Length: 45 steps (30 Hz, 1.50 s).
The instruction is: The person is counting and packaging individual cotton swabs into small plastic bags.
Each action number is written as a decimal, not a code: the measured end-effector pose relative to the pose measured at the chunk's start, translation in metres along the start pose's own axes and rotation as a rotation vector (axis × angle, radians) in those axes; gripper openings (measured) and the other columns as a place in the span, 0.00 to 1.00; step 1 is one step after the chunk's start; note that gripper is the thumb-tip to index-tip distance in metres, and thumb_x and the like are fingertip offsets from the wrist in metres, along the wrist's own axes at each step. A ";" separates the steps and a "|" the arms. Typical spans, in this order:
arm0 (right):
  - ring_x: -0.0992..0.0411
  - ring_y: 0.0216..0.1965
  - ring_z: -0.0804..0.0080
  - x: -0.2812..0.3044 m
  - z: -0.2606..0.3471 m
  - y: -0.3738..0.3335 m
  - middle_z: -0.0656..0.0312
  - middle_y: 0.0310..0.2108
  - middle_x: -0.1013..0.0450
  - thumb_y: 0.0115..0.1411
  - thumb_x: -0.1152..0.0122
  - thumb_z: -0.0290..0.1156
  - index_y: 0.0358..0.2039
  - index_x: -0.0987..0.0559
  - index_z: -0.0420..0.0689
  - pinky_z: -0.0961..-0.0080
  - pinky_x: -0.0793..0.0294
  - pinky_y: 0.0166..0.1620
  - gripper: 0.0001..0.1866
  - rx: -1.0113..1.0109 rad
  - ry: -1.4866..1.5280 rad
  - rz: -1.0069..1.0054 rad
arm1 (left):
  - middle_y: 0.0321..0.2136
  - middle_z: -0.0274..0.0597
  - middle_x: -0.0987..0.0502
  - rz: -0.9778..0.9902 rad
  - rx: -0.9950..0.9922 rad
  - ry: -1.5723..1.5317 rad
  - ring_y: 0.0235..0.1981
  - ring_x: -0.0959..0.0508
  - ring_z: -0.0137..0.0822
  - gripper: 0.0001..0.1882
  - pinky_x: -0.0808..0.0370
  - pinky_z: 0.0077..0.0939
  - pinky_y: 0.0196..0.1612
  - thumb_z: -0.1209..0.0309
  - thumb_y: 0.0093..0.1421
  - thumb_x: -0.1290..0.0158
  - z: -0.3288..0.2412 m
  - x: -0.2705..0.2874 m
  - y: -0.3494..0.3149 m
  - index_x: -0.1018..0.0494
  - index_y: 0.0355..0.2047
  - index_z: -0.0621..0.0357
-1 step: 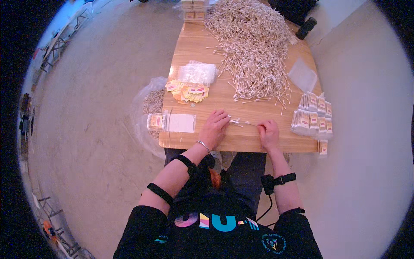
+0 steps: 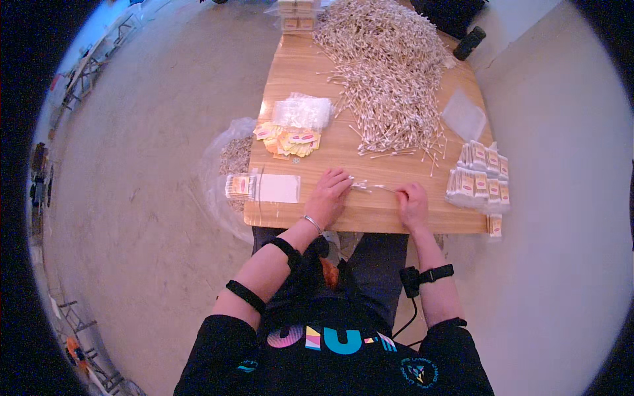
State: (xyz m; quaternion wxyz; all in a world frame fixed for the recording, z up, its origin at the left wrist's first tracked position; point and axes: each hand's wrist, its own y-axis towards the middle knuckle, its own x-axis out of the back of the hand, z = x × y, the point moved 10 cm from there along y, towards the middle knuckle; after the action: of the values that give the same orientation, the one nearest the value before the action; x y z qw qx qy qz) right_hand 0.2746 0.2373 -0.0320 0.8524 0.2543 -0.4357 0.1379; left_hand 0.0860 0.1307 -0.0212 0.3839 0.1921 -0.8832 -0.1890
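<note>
Near the front edge of the table, my left hand point(image 2: 328, 197) lies with its fingers bent over a few cotton swabs point(image 2: 360, 185). Their white tips stick out to its right, while the ends under the palm are hidden. My right hand point(image 2: 413, 206) is closed in a pinch just right of them, and a single cotton swab point(image 2: 383, 187) runs from its fingertips toward the others. A large loose heap of cotton swabs point(image 2: 389, 72) covers the far middle of the table, thinning out toward my hands.
Left of my hands are a white card point(image 2: 279, 189), a filled swab packet point(image 2: 239, 187), orange-yellow labels point(image 2: 290, 140) and clear bags point(image 2: 302, 111). Filled packets point(image 2: 477, 187) stack at the right edge, below a clear sheet point(image 2: 463, 114). A plastic sack point(image 2: 218, 158) stands beside the table's left edge.
The swab at my right fingertips has shifted slightly and lies more level. Both hands stay almost where they were.
</note>
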 end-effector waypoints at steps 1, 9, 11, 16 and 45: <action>0.31 0.32 0.59 0.002 -0.003 0.000 0.55 0.26 0.31 0.46 0.41 0.25 0.25 0.23 0.42 0.68 0.33 0.38 0.03 -0.005 -0.021 -0.031 | 0.40 0.44 0.26 -0.013 0.004 -0.004 0.49 0.30 0.43 0.09 0.40 0.40 0.58 0.74 0.54 0.49 0.001 0.001 0.000 0.27 0.37 0.60; 0.32 0.36 0.57 -0.020 0.007 0.024 0.54 0.28 0.29 0.49 0.44 0.26 0.26 0.23 0.42 0.66 0.33 0.41 0.04 -0.048 -0.065 0.064 | 0.43 0.48 0.28 0.099 0.059 -0.045 0.49 0.31 0.46 0.15 0.41 0.39 0.59 0.73 0.54 0.49 0.006 -0.007 -0.002 0.31 0.44 0.60; 0.32 0.37 0.57 -0.039 0.032 0.026 0.54 0.29 0.29 0.49 0.44 0.26 0.26 0.23 0.42 0.65 0.34 0.42 0.04 -0.001 -0.036 0.104 | 0.45 0.50 0.30 0.118 0.088 -0.037 0.51 0.33 0.47 0.20 0.41 0.39 0.59 0.72 0.54 0.48 0.006 -0.005 -0.001 0.34 0.48 0.60; 0.32 0.40 0.56 -0.069 0.072 0.028 0.54 0.31 0.29 0.51 0.45 0.27 0.29 0.23 0.43 0.65 0.35 0.46 0.06 0.017 0.235 0.174 | 0.50 0.53 0.34 0.149 0.112 -0.071 0.54 0.37 0.50 0.28 0.42 0.38 0.59 0.70 0.51 0.45 -0.003 -0.002 0.004 0.39 0.52 0.61; 0.60 0.65 0.49 -0.094 0.143 -0.026 0.42 0.63 0.56 0.53 0.46 0.51 0.59 0.48 0.30 0.58 0.62 0.65 0.45 0.288 -0.358 0.468 | 0.48 0.52 0.30 -0.265 0.569 -0.609 0.50 0.29 0.41 0.18 0.35 0.30 0.55 0.77 0.60 0.61 0.075 0.014 -0.022 0.36 0.51 0.65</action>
State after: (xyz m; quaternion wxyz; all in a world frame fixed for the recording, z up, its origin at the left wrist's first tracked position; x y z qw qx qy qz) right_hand 0.1355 0.1355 -0.0465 0.6629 0.2853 -0.6011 0.3432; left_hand 0.0252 0.1187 -0.0712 0.0100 0.3374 -0.9407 -0.0337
